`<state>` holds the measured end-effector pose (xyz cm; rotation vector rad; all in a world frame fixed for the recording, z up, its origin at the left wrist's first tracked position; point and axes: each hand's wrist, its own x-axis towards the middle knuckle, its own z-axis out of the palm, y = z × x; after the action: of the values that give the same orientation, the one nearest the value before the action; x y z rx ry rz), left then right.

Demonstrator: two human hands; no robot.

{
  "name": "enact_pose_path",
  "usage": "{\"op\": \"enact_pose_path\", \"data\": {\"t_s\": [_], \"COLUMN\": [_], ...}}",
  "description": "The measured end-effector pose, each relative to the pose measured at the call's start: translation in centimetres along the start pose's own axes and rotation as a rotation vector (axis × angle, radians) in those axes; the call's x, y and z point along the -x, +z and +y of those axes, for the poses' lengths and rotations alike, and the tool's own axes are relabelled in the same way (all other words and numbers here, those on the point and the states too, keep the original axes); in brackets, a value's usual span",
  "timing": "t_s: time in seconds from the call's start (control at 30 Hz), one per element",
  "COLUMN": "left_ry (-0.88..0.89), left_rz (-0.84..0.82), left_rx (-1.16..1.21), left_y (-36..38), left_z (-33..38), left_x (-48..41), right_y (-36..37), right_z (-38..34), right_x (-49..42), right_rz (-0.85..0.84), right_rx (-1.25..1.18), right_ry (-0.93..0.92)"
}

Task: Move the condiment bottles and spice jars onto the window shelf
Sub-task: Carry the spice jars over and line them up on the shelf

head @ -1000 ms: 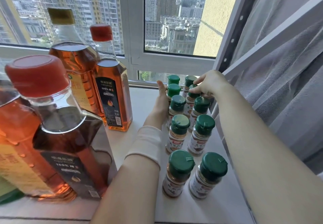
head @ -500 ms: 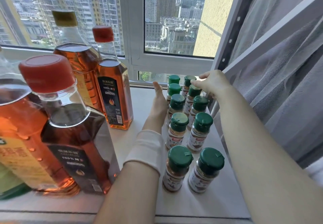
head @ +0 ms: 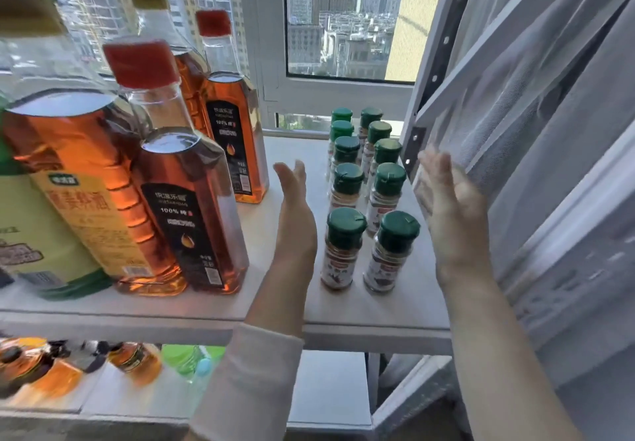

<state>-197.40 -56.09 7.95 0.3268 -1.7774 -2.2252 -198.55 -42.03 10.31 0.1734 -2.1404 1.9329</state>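
Our left hand (head: 295, 213) and right hand (head: 450, 213) hovered open and empty on either side of the green-capped spice jars (head: 345, 234), ranked in two rows along the window shelf's (head: 343, 317) right edge, with the oil bottles (head: 192, 200) at its left. Straightening seemed done; the next move was probably to fetch another bottle.

The black label on the near red-capped bottle (head: 185, 207) reads "100%" under blurred Chinese characters. The far red-capped bottle (head: 233, 138) behind it shows the same "100%". The yellow-labelled bottle (head: 79, 200) left of it and the spice jars (head: 343, 251) right of it cannot be read.
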Motion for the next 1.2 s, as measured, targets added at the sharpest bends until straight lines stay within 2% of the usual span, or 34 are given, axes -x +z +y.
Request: {"op": "enact_pose_path", "data": {"t_s": [0.1,0.17,0.27,0.47,0.63,1.1,1.2], "left_ry": [0.001,-0.001,-0.026,0.174,0.24,0.251,0.344], "left_rz": [0.019,0.014,0.015,0.035,0.024,0.058,0.081], "left_rx": [-0.013,-0.042,-0.074,-0.396,-0.609,-0.632,-0.65], "left_y": [-0.4,-0.5,-0.3,-2.0,-2.1,-0.7,-1.6], "left_z": [-1.1,-1.8,-2.4,-3.0,-3.5,-3.7,-2.6], "left_x": [2.7,4.1,5.9,8.7,8.0,7.5,9.7], "right_y": [-0.1,-0.1,-0.3,-0.8,-0.9,-1.5,-1.8], "right_z": [2.1,3.4,4.4,4.4,4.7,4.9,3.8], "right_x": [3.1,5.3,7.6,8.3,7.6,7.5,8.9], "right_rz": [0.064,0.105,0.071,-0.073,-0.052,-0.026,-0.02], "right_rx": [-0.117,-0.106,-0.098,0.015,0.043,0.161,0.226], "right_ry": [0.01,0.031,0.085,0.081,0.068,0.008,0.04]}}
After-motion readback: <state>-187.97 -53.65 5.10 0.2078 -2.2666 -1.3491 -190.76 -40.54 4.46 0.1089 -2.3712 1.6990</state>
